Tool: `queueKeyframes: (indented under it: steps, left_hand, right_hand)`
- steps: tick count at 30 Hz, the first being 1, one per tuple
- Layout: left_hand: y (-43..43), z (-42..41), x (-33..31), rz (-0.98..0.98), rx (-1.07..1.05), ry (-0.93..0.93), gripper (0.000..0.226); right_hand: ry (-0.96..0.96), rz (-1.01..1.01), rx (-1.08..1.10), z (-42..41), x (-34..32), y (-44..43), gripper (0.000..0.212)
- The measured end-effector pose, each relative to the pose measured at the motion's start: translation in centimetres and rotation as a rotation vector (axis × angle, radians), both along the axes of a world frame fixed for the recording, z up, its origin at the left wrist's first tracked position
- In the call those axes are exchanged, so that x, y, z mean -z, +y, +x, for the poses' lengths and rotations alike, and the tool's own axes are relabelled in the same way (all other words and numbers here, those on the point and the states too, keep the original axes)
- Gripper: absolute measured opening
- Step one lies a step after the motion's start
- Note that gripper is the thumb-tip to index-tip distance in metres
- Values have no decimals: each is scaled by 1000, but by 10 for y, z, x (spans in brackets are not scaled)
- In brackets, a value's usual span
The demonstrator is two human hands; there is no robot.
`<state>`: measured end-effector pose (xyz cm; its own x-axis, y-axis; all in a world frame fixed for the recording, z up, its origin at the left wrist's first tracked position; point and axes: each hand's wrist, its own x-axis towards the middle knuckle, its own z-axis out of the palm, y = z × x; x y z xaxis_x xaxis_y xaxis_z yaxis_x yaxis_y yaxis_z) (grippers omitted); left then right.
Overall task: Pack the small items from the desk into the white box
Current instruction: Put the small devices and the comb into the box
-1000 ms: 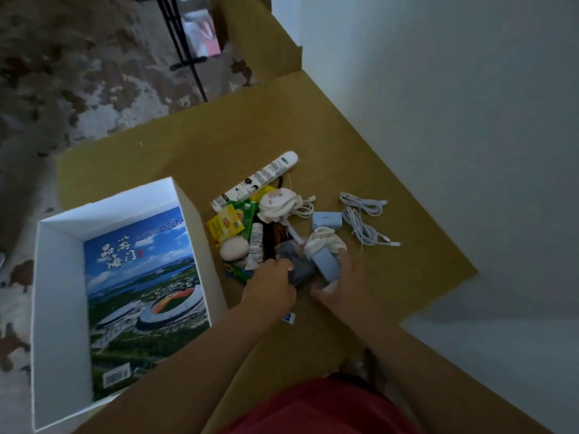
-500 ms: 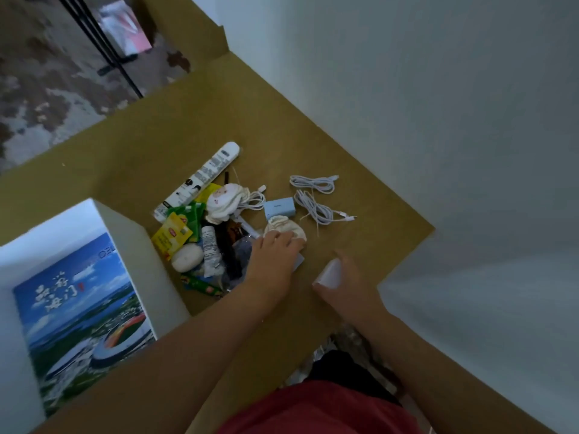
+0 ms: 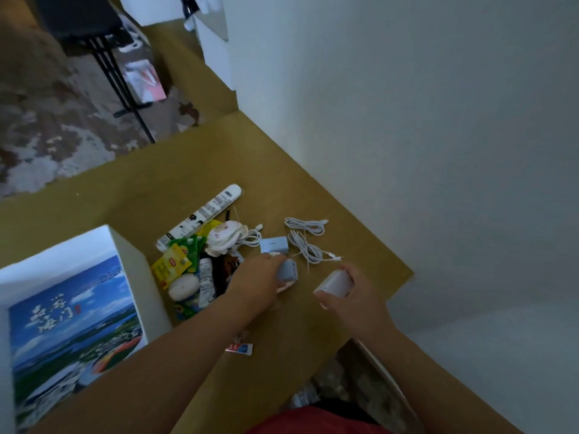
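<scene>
A grey plug [image 3: 286,269] is pinched by the left hand [image 3: 253,281]; a white case [image 3: 334,284] is gripped by the right hand [image 3: 351,300], at 3 o'clock of the white box [image 3: 125,261].

White box [image 3: 131,258] open at 8 o'clock on the surface [image 3: 188,170], a blue landscape-print booklet [image 3: 75,321] flat inside. Small items piled just beside its right wall: white remote [image 3: 200,214], yellow tea sachet [image 3: 171,267], white oval soap [image 3: 183,287], white tube [image 3: 206,285]. At 2 o'clock of pile: pale blue charger [image 3: 273,244], coiled white cables [image 3: 308,242].
</scene>
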<state>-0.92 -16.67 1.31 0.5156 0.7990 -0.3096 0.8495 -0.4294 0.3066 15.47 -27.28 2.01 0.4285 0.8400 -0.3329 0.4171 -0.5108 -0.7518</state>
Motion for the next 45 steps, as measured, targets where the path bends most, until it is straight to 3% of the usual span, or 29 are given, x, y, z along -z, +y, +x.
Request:
queueKeyframes:
  steps: [5,10,16,19,23,30,34,37,40,43,45]
  left_hand:
    - [4,-36,-38,56,-265,-326,59]
    - [-1,-109,-73,245,-519,-443,49]
    - [-38,-213,-78,303,-933,-362,47]
    - [-64,-257,-69,223,-1087,-289,50]
    - [-96,-293,-52,80,-1210,-246,48]
    - [-110,-300,-16,-9,-1116,-41,37]
    - [-111,-300,-9,-89,-994,50,19]
    - [-112,-298,-6,-120,-934,165,25]
    - [-110,-298,-11,-127,-855,266,27]
    - [-117,-301,-26,-25,-859,226,26]
    - [-126,-310,-33,196,-863,173,32]
  right_hand:
    - [39,115,-160,-30,-20,39,69]
    - [26,216,-351,-98,-47,75,66]
    - [87,375,-669,-199,-73,80,67]
    - [91,392,-812,-240,-75,74,63]
    - [56,307,-981,-281,-61,69,75]
    - [-215,29,-1261,-324,-20,63,81]
    - [-251,-27,-1298,-338,1,54,79]
    - [-244,-37,-1341,-347,9,51,69]
    - [-244,-50,-1326,-349,15,48,75]
    - [-236,-65,-1288,-346,16,45,75]
    - [-164,-85,-1253,-346,14,44,72]
